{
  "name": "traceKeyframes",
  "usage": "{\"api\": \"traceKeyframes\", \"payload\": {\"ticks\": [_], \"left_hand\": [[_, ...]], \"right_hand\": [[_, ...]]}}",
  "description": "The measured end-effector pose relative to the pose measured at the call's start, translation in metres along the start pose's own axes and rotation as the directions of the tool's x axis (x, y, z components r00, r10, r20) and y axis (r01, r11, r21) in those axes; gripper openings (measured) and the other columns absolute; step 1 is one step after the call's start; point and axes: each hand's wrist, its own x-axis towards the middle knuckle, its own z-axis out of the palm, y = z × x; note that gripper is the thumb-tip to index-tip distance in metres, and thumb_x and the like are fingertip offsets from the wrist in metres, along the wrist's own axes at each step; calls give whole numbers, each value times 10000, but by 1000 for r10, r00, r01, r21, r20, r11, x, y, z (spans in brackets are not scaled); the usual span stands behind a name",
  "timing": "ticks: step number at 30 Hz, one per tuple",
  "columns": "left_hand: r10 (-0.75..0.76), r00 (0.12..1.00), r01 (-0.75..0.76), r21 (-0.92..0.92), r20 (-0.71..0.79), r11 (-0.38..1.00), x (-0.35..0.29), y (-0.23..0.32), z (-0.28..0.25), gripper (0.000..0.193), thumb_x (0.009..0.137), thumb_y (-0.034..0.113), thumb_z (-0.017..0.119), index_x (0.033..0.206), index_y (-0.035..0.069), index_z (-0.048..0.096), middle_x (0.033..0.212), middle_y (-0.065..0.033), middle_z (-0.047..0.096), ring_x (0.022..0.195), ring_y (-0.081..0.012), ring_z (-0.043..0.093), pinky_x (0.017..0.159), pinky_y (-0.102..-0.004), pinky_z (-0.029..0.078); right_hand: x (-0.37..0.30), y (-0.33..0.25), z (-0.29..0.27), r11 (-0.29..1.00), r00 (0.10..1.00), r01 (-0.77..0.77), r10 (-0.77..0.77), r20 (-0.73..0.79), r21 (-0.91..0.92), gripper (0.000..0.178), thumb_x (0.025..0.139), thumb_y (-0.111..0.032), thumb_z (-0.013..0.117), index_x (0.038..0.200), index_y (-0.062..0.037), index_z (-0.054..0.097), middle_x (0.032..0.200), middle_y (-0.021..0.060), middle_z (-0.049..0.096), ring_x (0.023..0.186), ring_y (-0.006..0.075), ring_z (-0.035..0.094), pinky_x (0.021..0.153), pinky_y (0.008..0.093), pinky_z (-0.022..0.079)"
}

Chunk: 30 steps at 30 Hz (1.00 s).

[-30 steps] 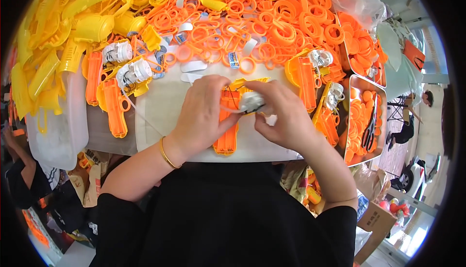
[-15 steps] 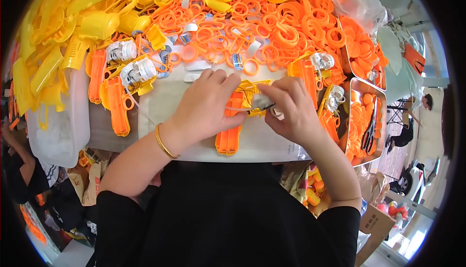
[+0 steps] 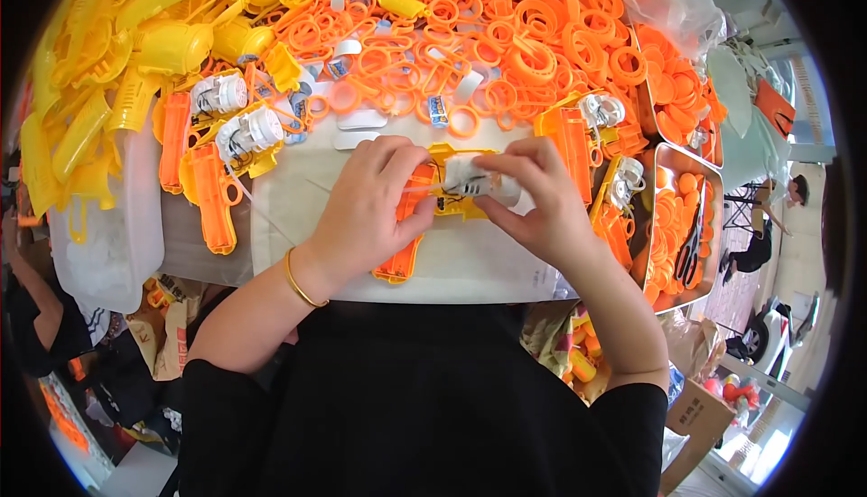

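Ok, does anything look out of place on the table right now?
The black-handled scissors do: they lie on round orange plastic discs in a silver metal tray, a tool mixed among parts. The white plastic unit in the right hand's fingers shows no obvious damage.

Rings (image 3: 526,69) lie piled behind the right hand (image 3: 545,210)

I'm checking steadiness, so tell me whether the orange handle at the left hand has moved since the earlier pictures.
Yes. Against the white cards, the lower end of the orange handle has swung toward the person's left.
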Motion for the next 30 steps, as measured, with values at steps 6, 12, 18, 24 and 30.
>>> {"api": "traceKeyframes", "payload": {"ticks": [6, 12, 18, 24, 30], "left_hand": [[-59, 997, 62, -75, 44, 995, 4, -5, -5, 427, 731, 110, 674, 1094, 7, 475, 1002, -159, 530, 928, -332, 525, 842, -398, 443], [-85, 994, 94, -157, 62, 983, 12, -5, -8, 387, 738, 109, 664, 1064, 2, 484, 1015, -164, 554, 985, -322, 550, 869, -392, 452], [-207, 945, 255, -175, 252, 951, 30, -14, -19, 308, 762, 157, 646, 986, -26, 539, 948, -175, 605, 887, -307, 598, 810, -368, 484], [-243, 923, 308, -196, 297, 931, 33, -13, -24, 320, 769, 198, 652, 977, -24, 553, 952, -171, 614, 901, -292, 601, 818, -356, 480], [-233, 932, 298, -219, 278, 929, 26, -17, -19, 326, 779, 207, 651, 981, -26, 544, 965, -172, 606, 925, -292, 595, 836, -356, 475]], "right_hand": [[2, 3, -5, 1000, 994, -4, 2, 108, 12, 457, 710, -65, 769, 1142, -140, 641, 997, 80, 534, 961, 220, 576, 783, 324, 509], [18, 12, -20, 916, 902, -349, 272, 334, 196, 461, 761, -49, 732, 1198, -150, 628, 1017, 32, 547, 978, 134, 565, 820, 266, 512], [46, 35, -32, 913, 821, -372, 240, 517, 167, 404, 773, -57, 738, 1163, -85, 636, 1013, -7, 579, 884, 79, 544, 773, 239, 450], [48, 38, -30, 861, 771, -463, 276, 574, 208, 422, 765, -202, 757, 1171, -154, 652, 981, 31, 581, 849, 136, 544, 763, 288, 460], [44, 31, -32, 910, 790, -389, 249, 560, 145, 400, 781, -79, 739, 1166, -86, 629, 974, -16, 563, 851, 73, 522, 765, 239, 443]]}}
